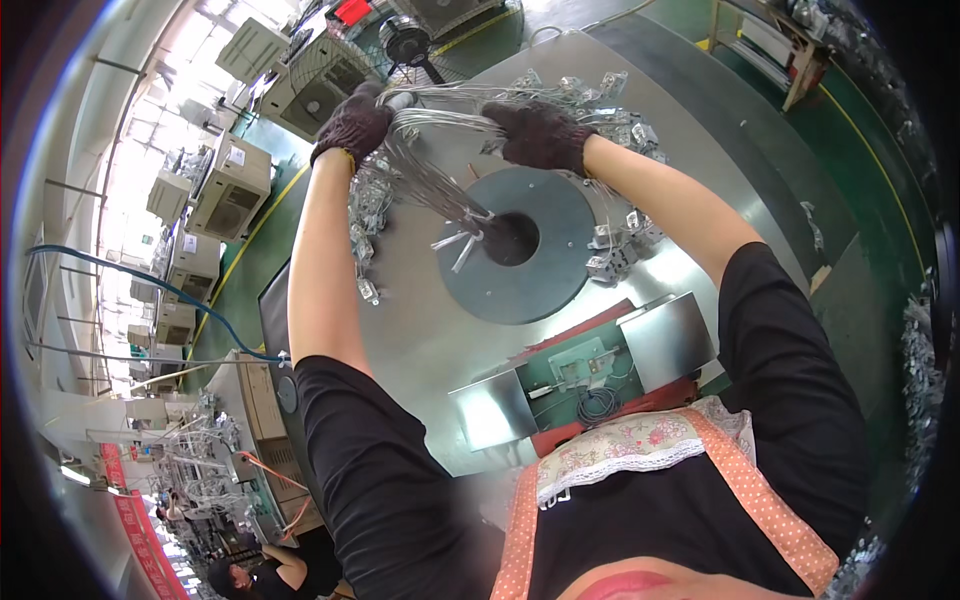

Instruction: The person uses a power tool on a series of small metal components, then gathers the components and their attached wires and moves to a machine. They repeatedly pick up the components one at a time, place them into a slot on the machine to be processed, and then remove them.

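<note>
The long grey wires (425, 180) run from the middle of the metal table (400, 310), at the hole in a round plate (515, 300), toward its far left corner. There the left hand (357, 125) grips them. The right hand (540, 135) pinches some strands near the far edge, probably keeping them straight. White ties (462, 243) seem to keep the bunch together. Clear plugs (610, 262) lie toward the right edge.

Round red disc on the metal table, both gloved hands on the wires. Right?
Disc colour is wrong: the head view shows the round disc as blue-grey, not red. It is on the metal table, with gloved left hand and right hand on the wires.
</note>
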`<action>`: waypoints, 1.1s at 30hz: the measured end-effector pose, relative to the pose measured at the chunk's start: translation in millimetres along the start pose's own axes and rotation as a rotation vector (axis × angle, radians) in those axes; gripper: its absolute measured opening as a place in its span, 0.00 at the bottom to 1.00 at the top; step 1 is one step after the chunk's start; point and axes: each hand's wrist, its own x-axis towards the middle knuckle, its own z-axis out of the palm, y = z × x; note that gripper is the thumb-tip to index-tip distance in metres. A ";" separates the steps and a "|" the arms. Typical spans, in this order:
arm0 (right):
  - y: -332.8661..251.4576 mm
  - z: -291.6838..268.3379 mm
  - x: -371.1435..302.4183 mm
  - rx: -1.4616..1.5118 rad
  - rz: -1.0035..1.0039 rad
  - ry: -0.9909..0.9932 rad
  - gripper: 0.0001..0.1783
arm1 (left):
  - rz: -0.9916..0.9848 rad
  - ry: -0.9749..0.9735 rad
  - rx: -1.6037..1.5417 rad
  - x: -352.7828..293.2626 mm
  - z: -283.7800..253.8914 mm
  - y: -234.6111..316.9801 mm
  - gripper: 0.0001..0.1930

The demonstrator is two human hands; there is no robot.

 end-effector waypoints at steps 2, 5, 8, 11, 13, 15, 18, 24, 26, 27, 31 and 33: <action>4.2 -3.9 -12.2 0.012 0.026 -0.053 0.27 | -0.286 -0.028 0.311 3.4 4.7 19.1 0.36; -20.8 -18.3 -25.3 0.080 -0.044 -0.120 0.31 | 0.117 0.222 -0.590 -22.4 -0.3 -31.7 0.29; 22.1 -3.4 -39.9 0.058 -0.021 -0.074 0.29 | 0.398 0.185 -0.458 -17.9 37.2 41.3 0.24; 7.5 1.2 -16.7 -0.042 -0.193 0.056 0.32 | 0.352 0.050 0.234 -29.8 15.5 73.4 0.18; -26.1 -24.6 -5.0 -0.153 0.206 -0.277 0.36 | -0.104 -0.123 0.288 -15.0 12.0 65.5 0.13; -26.2 -11.6 -21.0 -0.300 0.031 -0.039 0.37 | 0.014 -0.076 0.405 -6.9 17.7 38.4 0.16; -30.3 -8.0 -77.0 -0.421 -0.345 0.286 0.39 | 0.027 0.000 0.519 -15.4 23.4 47.6 0.24; 2.1 24.8 -222.8 -0.814 0.011 -0.361 0.31 | 0.406 0.258 0.305 -33.4 31.9 66.5 0.34; 1.0 -6.2 -215.1 -0.706 -0.042 -0.498 0.26 | 0.279 0.261 0.365 -29.3 31.5 45.1 0.31; -3.9 -29.5 -210.1 -0.596 -0.099 -0.632 0.21 | 0.134 0.168 0.368 -24.6 25.6 42.9 0.29; 1.7 -101.2 -223.4 0.245 0.154 -0.335 0.13 | -0.133 0.032 0.378 13.8 30.7 35.5 0.32; 28.0 -99.3 -229.8 -0.055 -0.020 -0.278 0.08 | -0.229 0.045 0.329 14.5 25.1 53.1 0.36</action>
